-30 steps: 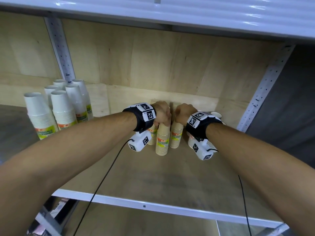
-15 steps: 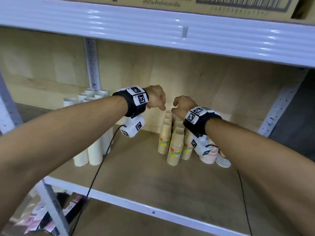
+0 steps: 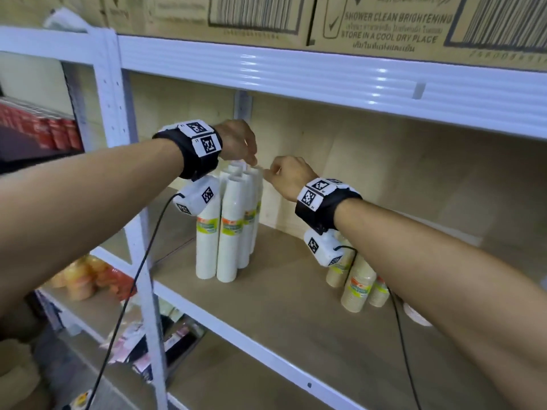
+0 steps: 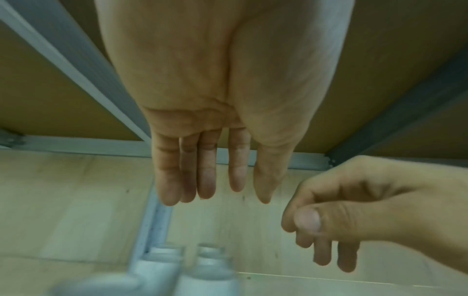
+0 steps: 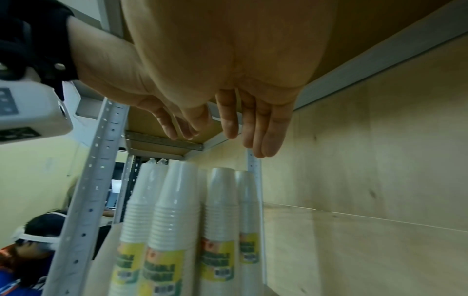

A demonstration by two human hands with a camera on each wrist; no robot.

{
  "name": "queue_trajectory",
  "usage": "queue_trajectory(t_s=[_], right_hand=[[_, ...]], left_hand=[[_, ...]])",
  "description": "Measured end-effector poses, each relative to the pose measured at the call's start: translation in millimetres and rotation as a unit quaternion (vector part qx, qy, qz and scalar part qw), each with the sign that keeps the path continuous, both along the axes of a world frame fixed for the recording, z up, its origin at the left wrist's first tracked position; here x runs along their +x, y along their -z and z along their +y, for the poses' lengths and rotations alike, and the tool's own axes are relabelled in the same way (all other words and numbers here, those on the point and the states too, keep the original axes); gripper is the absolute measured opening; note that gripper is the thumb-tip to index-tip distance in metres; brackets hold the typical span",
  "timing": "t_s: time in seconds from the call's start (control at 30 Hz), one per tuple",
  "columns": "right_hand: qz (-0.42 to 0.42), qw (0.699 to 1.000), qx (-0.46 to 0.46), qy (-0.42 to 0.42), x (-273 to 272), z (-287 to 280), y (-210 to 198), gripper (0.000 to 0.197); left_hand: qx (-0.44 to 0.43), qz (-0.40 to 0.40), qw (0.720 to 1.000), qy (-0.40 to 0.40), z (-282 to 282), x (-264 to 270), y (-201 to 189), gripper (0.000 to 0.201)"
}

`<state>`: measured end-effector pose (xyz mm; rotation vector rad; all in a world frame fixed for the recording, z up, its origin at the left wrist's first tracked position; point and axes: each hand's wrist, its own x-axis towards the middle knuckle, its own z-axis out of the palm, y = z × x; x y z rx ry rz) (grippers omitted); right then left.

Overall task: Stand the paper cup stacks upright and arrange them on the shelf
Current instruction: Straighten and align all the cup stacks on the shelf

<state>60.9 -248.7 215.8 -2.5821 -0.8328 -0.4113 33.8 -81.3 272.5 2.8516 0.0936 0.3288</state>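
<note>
Where brown stacks (image 3: 355,288) were, both hands now above white stacks (image 3: 228,226).

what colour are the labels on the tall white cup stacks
Yellow-green with an orange-red top corner, on the white cup stacks; clearest in the right wrist view.
</note>
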Motion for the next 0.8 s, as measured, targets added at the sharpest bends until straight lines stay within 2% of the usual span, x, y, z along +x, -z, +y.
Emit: queue_trajectory(t_s=[0.2,0.33,0.53,0.8], right_hand=[[0.026,0.999,0.009,-0.029,-9.4,44.0,0.9,0.048],[0.033,0.999,-0.012,-0.023,-12.8,60.9,9.3,0.039],[0.045,0.998,-0.011,-0.036,-14.0,73.2,23.6,0.042],[0.049,0.998,0.007,-0.037,-16.9,75.7,22.4,0.042]], left_hand=[[-0.025,0.025,0.998,-0.048,44.7,-20.1,14.9,0.023],[-0.058,0.048,0.995,-0.060,58.8,-27.0,32.4,0.023],[-0.095,0.055,0.992,-0.057,59.5,-29.3,55.9,0.031],[-0.111,0.034,0.992,-0.052,59.7,-35.0,62.1,0.033]])
